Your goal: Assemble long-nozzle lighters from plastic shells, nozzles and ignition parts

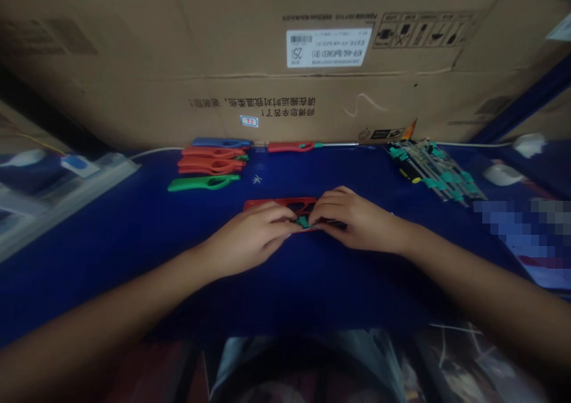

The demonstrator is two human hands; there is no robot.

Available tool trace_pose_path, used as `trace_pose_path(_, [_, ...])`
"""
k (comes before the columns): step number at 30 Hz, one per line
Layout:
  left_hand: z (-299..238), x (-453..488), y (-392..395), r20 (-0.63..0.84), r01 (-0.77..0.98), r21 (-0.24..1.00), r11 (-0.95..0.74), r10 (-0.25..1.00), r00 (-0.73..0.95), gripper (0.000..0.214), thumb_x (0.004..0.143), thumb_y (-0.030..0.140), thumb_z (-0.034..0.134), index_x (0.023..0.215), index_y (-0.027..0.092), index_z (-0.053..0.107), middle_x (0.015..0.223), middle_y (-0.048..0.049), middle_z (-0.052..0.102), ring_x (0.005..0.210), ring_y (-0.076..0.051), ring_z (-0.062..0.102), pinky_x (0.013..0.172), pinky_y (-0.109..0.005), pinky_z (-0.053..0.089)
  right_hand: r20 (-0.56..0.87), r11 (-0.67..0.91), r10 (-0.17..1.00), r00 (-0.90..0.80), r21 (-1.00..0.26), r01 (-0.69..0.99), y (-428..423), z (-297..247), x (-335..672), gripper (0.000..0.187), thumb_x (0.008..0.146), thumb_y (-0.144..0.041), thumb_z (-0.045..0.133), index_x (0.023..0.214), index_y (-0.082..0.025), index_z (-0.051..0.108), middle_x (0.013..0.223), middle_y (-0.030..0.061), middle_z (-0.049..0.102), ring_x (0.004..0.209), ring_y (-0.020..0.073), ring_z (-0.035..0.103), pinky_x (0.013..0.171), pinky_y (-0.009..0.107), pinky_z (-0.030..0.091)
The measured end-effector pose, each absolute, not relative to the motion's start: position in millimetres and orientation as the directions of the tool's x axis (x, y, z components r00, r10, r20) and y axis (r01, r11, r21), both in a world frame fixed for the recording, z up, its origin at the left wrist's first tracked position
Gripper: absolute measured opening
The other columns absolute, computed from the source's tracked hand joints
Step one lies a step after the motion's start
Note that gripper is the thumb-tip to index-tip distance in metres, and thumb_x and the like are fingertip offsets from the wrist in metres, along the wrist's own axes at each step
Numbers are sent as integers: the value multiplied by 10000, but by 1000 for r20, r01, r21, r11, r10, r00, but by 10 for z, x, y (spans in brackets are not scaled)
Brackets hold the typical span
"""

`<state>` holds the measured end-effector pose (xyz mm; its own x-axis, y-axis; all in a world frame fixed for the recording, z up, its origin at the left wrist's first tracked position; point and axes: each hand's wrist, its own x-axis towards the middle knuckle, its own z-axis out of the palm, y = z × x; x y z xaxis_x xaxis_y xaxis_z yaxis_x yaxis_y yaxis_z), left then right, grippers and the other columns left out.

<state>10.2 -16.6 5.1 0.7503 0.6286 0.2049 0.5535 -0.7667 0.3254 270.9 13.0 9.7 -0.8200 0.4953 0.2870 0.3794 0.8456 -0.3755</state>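
Both my hands meet at the middle of a blue table (134,236). My left hand (250,236) and my right hand (352,216) have their fingers pinched together on a red plastic lighter shell (285,204) that lies flat on the cloth. A small green part (304,222) shows between my fingertips. Most of the shell's right end is hidden under my right hand.
Several red shells (209,159), a green one (203,183) and a blue one (220,142) lie at the back left. A red shell with a metal rod (294,147) lies at the back. A pile of green-tipped metal inserts (430,168) sits back right. Cardboard boxes (285,58) wall the rear.
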Motion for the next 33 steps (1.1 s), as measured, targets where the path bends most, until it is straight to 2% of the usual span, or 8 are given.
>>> trace_pose_path(3, [52, 113, -168, 209, 547, 324, -772, 622, 755, 329, 1007, 168, 479, 1242, 263, 689, 1252, -49, 649, 1143, -210, 586, 980, -353, 503, 266, 829, 532, -804, -358, 430, 123, 109, 2703, 121, 923, -129, 605, 988, -211, 663, 962, 15, 719, 917, 170, 625, 869, 334, 380])
trace_pose_path(12, [11, 119, -173, 240, 541, 356, -762, 634, 735, 299, 1004, 161, 496, 1216, 237, 693, 1210, -55, 653, 1123, -202, 591, 991, -367, 503, 227, 825, 553, -802, -282, 490, 102, 99, 2686, 104, 952, -179, 588, 993, -198, 681, 929, 38, 717, 887, 187, 638, 852, 337, 379])
trace_pose_path(21, [7, 135, -178, 258, 518, 387, -763, 629, 733, 270, 1002, 173, 516, 1212, 235, 675, 1182, -46, 658, 1119, -190, 592, 1014, -358, 482, 202, 825, 542, -815, -311, 472, 86, 139, 2701, 139, 952, -159, 593, 962, -202, 725, 925, 22, 734, 914, 184, 663, 882, 351, 377])
trace_pose_path(33, [4, 139, -239, 269, 510, 338, -791, 600, 754, 322, 973, 111, 527, 1201, 255, 702, 1189, -47, 655, 1102, -205, 591, 963, -358, 518, 164, 827, 534, -830, -305, 472, 49, 190, 2691, 117, 912, -166, 636, 948, -212, 738, 922, 10, 735, 923, 185, 650, 885, 352, 370])
